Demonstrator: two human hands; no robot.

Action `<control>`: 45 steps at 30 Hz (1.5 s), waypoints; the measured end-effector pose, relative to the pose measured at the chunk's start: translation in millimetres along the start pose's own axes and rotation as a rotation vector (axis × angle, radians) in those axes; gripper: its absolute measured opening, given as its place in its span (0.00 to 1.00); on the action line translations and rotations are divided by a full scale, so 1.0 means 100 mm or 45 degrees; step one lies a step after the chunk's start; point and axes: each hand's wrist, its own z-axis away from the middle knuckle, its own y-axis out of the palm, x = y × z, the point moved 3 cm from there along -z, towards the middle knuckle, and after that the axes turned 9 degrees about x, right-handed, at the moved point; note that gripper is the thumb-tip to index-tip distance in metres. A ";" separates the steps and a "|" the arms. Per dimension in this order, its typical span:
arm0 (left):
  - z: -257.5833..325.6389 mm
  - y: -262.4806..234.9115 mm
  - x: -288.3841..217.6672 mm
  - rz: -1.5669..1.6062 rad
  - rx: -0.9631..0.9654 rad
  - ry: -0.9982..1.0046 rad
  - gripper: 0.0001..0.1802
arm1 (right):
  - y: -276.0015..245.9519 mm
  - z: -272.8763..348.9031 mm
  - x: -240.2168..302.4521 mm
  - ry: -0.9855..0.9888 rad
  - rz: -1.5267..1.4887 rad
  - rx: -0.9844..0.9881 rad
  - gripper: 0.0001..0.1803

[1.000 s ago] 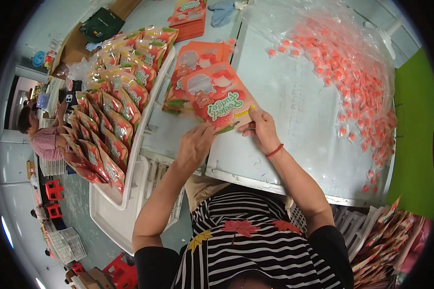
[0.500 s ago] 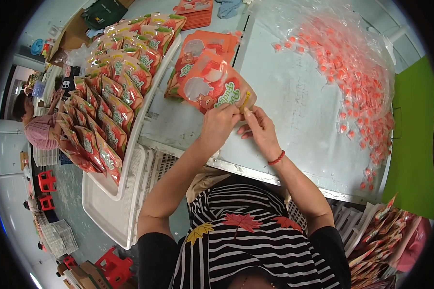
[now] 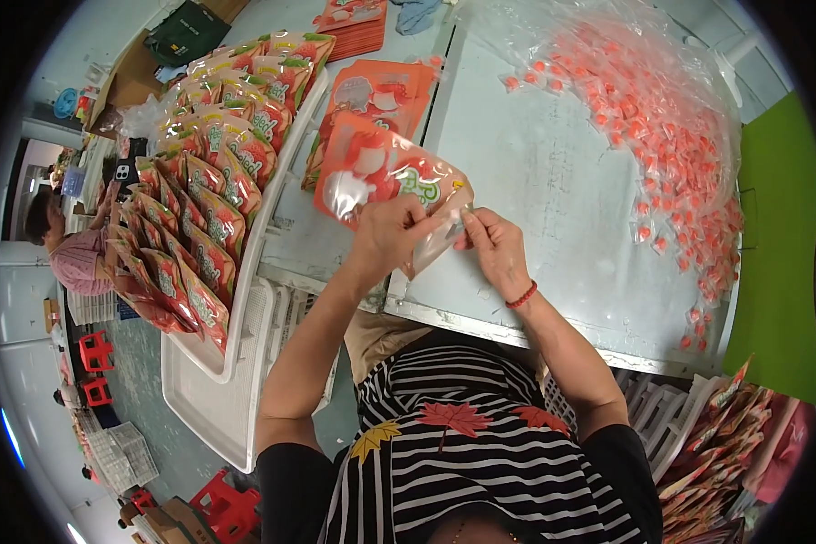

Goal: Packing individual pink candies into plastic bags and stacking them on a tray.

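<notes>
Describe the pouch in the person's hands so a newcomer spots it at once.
Find the pale table beyond the striped garment. Near its front edge, the left hand and right hand pinch a red-and-peach pouch. Unlike the stacked pouches behind it or the pouch rows in the white tray, it alone is held.

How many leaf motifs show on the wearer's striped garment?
3: the yellow leaf on the left, the red leaf in the middle and the orange-red leaf on the right of the striped garment. Others may be hidden in folds.

Small wrapped red pieces (image 3: 648, 131) are being carried by the pale worktop (image 3: 526, 190) — orange pouches (image 3: 392, 95) and a blue cloth (image 3: 417, 14), too.
</notes>
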 end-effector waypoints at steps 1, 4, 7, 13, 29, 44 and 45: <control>0.03 0.05 -0.03 0.001 0.001 -0.001 0.11 | 0.03 0.03 0.02 0.024 0.025 -0.030 0.16; 0.06 0.27 -0.28 -0.838 -0.126 0.146 0.09 | 0.05 0.07 0.10 0.017 0.234 -0.092 0.14; 0.04 0.38 -0.24 -0.781 -0.168 0.162 0.15 | 0.10 0.02 0.16 0.018 0.330 -0.173 0.13; -0.03 0.49 -0.40 -0.806 -0.220 0.322 0.13 | 0.00 0.00 0.04 0.096 0.310 -0.168 0.11; -0.22 0.49 -0.37 -0.855 -0.099 0.183 0.15 | -0.10 0.23 0.23 -0.522 1.021 -0.315 0.12; -0.14 0.91 -0.45 -0.743 -0.198 0.464 0.23 | -0.26 0.05 -0.08 0.512 -1.616 0.071 0.16; -0.12 1.00 -0.59 -0.765 -0.189 0.523 0.23 | -0.33 0.06 -0.25 0.507 -1.613 0.063 0.16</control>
